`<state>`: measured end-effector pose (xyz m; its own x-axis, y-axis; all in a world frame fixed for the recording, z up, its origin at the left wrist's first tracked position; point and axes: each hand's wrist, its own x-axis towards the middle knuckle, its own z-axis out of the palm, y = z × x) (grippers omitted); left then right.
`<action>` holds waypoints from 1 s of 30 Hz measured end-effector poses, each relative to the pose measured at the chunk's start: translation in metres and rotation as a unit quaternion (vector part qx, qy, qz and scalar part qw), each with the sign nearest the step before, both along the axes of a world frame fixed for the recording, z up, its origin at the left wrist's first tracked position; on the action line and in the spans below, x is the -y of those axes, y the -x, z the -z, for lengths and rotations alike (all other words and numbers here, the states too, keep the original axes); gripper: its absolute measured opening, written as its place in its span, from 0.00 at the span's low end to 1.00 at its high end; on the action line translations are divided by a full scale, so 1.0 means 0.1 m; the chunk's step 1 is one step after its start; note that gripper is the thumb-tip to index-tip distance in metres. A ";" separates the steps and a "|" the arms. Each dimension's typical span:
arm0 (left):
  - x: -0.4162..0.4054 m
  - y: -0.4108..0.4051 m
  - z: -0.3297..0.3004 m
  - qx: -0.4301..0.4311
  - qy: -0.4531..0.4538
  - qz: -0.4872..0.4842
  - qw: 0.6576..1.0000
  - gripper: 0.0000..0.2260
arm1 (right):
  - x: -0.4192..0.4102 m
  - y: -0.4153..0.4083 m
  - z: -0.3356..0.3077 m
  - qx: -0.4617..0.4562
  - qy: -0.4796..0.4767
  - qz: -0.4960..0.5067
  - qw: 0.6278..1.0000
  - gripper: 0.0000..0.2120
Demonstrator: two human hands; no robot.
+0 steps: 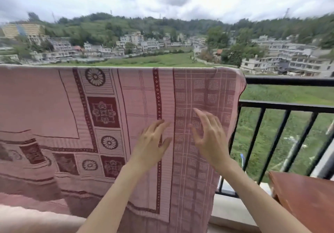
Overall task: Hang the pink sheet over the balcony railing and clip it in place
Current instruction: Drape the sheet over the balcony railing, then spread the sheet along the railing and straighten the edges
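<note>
Looking down from the head camera, I see the pink sheet (90, 115) draped over the top bar of the black balcony railing (289, 81), covering the left and centre of the frame and hanging down to the lower edge. Its right border is checked, and dark red flower panels run through the middle. My left hand (151, 148) sits just below centre, fingers spread apart, in front of the cloth near the dark red stripe; I cannot tell whether it touches. My right hand (209, 139) is just beside it to the right, over the checked border, fingers open and loosely curled, gripping nothing. A brown cushion-like object (303, 196) lies in the lower right corner.
</note>
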<state>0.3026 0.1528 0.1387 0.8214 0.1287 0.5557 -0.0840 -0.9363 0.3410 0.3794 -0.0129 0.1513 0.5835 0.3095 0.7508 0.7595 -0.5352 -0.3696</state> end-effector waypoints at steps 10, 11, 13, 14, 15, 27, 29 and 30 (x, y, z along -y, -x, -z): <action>-1.94 1.75 -0.01 0.019 -0.017 -0.228 0.973 0.23 | -2.29 1.11 -0.12 0.035 0.140 -0.225 0.964 0.29; -2.21 2.01 -0.04 0.020 -0.013 -0.255 0.967 0.23 | -2.63 1.29 -0.15 0.044 0.144 -0.249 0.957 0.30; -2.73 2.51 -0.14 0.025 -0.020 -0.301 0.953 0.23 | -3.26 1.64 -0.21 0.053 0.155 -0.283 0.945 0.30; -3.00 2.76 -0.20 0.024 -0.025 -0.322 0.946 0.23 | -3.57 1.82 -0.26 0.056 0.150 -0.299 0.941 0.30; -3.26 2.99 -0.26 0.017 -0.031 -0.340 0.940 0.23 | -3.86 1.99 -0.31 0.059 0.142 -0.312 0.938 0.30; -5.34 4.15 -0.29 -0.005 0.001 -0.388 0.922 0.22 | -6.30 2.90 -0.63 0.099 0.137 -0.329 0.929 0.27; -5.66 4.03 -0.27 -0.006 0.000 -0.371 0.929 0.21 | -6.55 2.75 -0.67 0.106 0.141 -0.288 0.941 0.26; -5.82 3.92 -0.27 -0.006 -0.002 -0.359 0.933 0.21 | -6.68 2.64 -0.70 0.111 0.142 -0.261 0.948 0.26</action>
<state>-0.0894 0.7348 0.1661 0.5307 0.6466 0.5480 0.5696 -0.7509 0.3343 0.1159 0.6548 0.2212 0.1327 0.7213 0.6798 0.9906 -0.1198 -0.0663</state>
